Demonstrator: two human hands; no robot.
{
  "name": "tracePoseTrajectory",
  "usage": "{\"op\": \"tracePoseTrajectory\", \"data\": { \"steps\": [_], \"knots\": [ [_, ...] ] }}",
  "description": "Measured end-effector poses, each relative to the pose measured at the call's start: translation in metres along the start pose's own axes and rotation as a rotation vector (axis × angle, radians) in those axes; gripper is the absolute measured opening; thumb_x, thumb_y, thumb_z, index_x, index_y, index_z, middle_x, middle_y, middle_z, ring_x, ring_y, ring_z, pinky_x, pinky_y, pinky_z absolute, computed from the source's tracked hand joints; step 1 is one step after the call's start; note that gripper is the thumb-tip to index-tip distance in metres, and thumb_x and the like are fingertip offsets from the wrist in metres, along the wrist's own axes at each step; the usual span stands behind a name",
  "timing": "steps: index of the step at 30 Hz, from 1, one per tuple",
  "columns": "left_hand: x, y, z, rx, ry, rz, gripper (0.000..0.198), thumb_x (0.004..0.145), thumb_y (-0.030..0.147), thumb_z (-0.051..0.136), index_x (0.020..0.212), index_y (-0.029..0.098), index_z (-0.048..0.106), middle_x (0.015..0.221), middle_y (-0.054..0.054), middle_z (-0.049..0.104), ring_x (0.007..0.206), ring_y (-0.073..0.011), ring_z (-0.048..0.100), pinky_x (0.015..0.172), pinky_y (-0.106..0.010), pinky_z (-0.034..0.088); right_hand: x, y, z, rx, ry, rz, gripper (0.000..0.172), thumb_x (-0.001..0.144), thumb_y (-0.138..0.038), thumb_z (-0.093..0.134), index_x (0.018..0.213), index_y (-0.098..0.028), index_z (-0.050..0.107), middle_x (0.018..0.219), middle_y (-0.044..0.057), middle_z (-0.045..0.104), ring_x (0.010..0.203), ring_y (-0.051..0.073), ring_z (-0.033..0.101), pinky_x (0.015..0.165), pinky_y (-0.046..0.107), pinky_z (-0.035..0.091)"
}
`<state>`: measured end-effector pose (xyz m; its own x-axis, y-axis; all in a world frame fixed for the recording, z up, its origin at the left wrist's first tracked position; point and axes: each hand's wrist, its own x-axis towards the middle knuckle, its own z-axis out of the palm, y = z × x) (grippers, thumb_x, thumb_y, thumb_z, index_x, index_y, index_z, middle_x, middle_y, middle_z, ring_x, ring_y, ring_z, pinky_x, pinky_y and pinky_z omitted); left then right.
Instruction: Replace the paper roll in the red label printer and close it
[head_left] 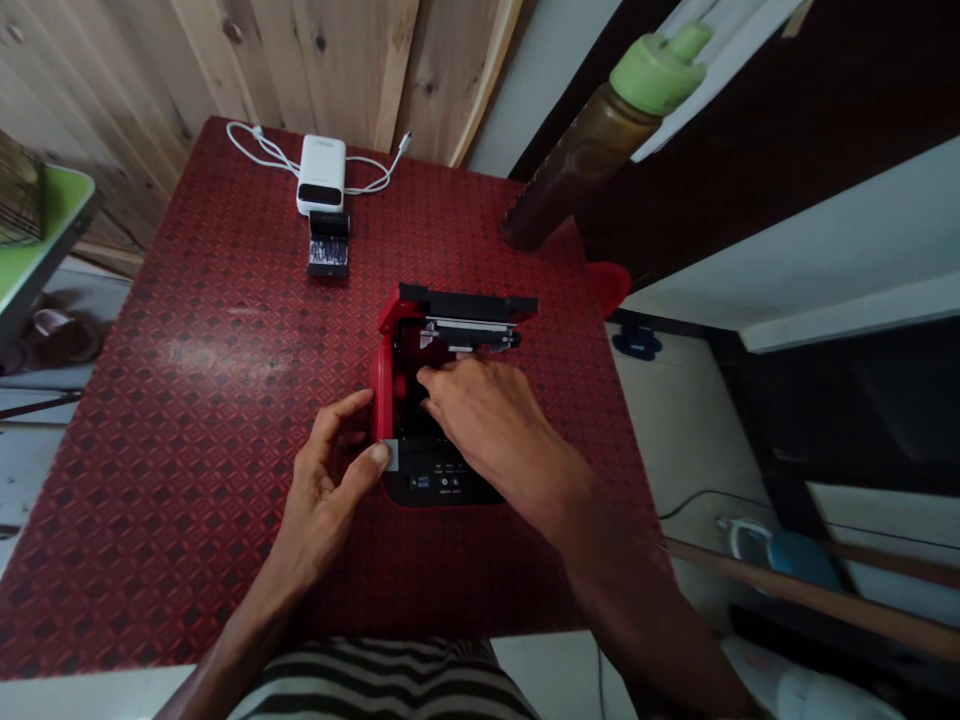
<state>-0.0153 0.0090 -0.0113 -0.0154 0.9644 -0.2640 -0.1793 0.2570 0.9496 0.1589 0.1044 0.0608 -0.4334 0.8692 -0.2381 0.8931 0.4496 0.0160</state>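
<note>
A small red and black printer with buttons on its front panel stands on the table, its lid raised at the back. My left hand grips the printer's front left corner, thumb on top by a pale sticker and fingers against the red side. My right hand reaches into the dark open compartment below the lid. Its index finger and thumb are bent close together; the other fingertips are hidden, and I cannot make out what they hold, if anything.
The red patterned table carries a white power bank with a white cable, a black and white strip-like piece before it, and a tall brown bottle with a green cap. A green-topped surface stands to the left.
</note>
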Motion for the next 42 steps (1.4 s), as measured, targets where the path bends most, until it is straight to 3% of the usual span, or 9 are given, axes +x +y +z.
{"op": "tracePoseTrajectory", "data": {
  "steps": [5,10,14,19,23,26,30,34,42],
  "knots": [
    [-0.001,-0.006,-0.001,0.014,0.010,-0.036,0.061,0.103,0.057,0.083,0.154,0.026,0.071,0.150,-0.013,0.078,0.134,-0.0354,0.075,0.118,-0.055,0.057,-0.002,0.005,0.000,0.078,0.035,0.038,0.016,0.103,-0.016,0.073,0.111,-0.023,0.085,0.092,0.010,0.088,0.076,0.028,0.082,0.062,0.035,0.051],
    [0.000,-0.006,-0.001,-0.004,0.008,-0.057,0.062,0.103,0.058,0.083,0.155,0.028,0.069,0.155,-0.013,0.076,0.142,-0.0370,0.073,0.122,-0.057,0.056,-0.018,0.002,0.007,0.077,0.258,0.058,0.012,0.100,-0.015,0.075,0.102,-0.024,0.081,0.082,0.006,0.083,0.075,0.025,0.077,0.063,0.035,0.046],
    [0.000,-0.004,-0.001,-0.007,0.005,-0.075,0.063,0.102,0.059,0.084,0.155,0.028,0.069,0.153,-0.013,0.077,0.140,-0.0382,0.074,0.119,-0.058,0.059,-0.048,0.008,-0.006,0.125,0.475,0.018,0.010,0.104,-0.019,0.073,0.098,-0.025,0.078,0.077,0.002,0.077,0.070,0.021,0.072,0.067,0.035,0.052],
    [-0.001,-0.005,0.000,-0.015,-0.002,-0.077,0.062,0.104,0.058,0.082,0.157,0.029,0.067,0.156,-0.014,0.075,0.144,-0.0394,0.073,0.118,-0.058,0.059,-0.099,0.041,-0.027,0.443,0.572,0.184,0.015,0.105,-0.033,0.084,0.120,-0.035,0.083,0.073,-0.005,0.070,0.059,0.018,0.065,0.061,0.036,0.056],
    [-0.003,-0.008,0.001,0.020,0.000,-0.017,0.064,0.106,0.060,0.079,0.160,0.030,0.066,0.158,-0.013,0.073,0.145,-0.0395,0.071,0.120,-0.059,0.056,-0.128,0.075,0.000,0.635,0.647,0.262,0.014,0.098,-0.042,0.092,0.110,-0.036,0.087,0.095,0.002,0.082,0.083,0.027,0.076,0.074,0.045,0.060],
    [-0.005,-0.011,0.002,0.100,0.003,0.035,0.070,0.104,0.064,0.079,0.164,0.029,0.063,0.160,-0.014,0.070,0.148,-0.0408,0.066,0.125,-0.062,0.051,-0.136,0.095,0.038,0.827,0.684,0.341,0.021,0.089,-0.046,0.099,0.101,-0.034,0.087,0.102,0.002,0.084,0.081,0.023,0.074,0.065,0.038,0.058],
    [-0.005,-0.013,0.004,0.170,0.026,0.093,0.072,0.105,0.067,0.076,0.163,0.026,0.062,0.151,-0.014,0.072,0.137,-0.0384,0.070,0.117,-0.057,0.055,-0.129,0.111,0.082,1.086,0.798,0.516,0.029,0.079,-0.043,0.101,0.098,-0.030,0.084,0.083,-0.002,0.078,0.070,0.019,0.070,0.061,0.031,0.057],
    [-0.003,-0.014,0.006,0.234,0.060,0.198,0.062,0.108,0.064,0.074,0.157,0.028,0.066,0.143,-0.011,0.076,0.126,-0.0338,0.073,0.106,-0.049,0.059,-0.106,0.119,0.110,1.146,0.850,0.537,0.035,0.079,-0.046,0.098,0.102,-0.028,0.078,0.092,-0.001,0.082,0.080,0.020,0.077,0.072,0.033,0.064],
    [-0.001,-0.013,0.008,0.299,0.071,0.275,0.055,0.111,0.063,0.069,0.154,0.029,0.068,0.135,-0.009,0.081,0.116,-0.0324,0.077,0.095,-0.046,0.063,-0.046,0.136,0.118,1.211,0.973,0.519,0.044,0.086,-0.058,0.086,0.116,-0.028,0.075,0.098,0.002,0.082,0.081,0.020,0.077,0.074,0.036,0.066]
  ]
}}
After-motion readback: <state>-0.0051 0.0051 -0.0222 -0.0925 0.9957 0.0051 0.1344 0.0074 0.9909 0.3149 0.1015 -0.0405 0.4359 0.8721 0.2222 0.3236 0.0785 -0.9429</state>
